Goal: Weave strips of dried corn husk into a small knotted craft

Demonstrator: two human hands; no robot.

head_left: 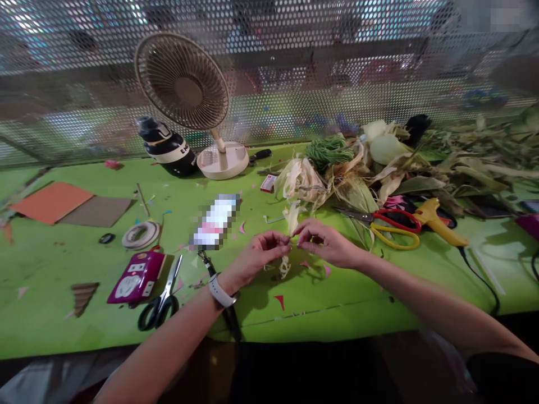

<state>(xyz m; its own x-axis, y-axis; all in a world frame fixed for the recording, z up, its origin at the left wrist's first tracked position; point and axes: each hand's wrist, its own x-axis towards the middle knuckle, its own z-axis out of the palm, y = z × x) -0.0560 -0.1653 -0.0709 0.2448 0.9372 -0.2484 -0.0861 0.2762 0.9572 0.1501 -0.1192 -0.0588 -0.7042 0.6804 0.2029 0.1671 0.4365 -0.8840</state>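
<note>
My left hand (266,250), with a white watch band on the wrist, pinches at the lower end of a pale corn husk strip (292,216). Facing it, my right hand (325,242) has its thumb and fingers drawn together at the same strip. The husk's upper part stands out above my fingertips, while the exact grip point is small and partly hidden. Just below my hands, a curled husk scrap (285,266) shows over the green table (337,314). The husk pile (305,182) lies beyond my right hand.
A phone (215,221), black-handled scissors (159,308), a purple pack (137,275) and a tape roll (141,234) lie to the left. Red-and-yellow scissors (396,224) and a corded yellow glue gun (440,221) lie right. A fan (223,163) and bottle (168,148) stand behind, before a perforated screen.
</note>
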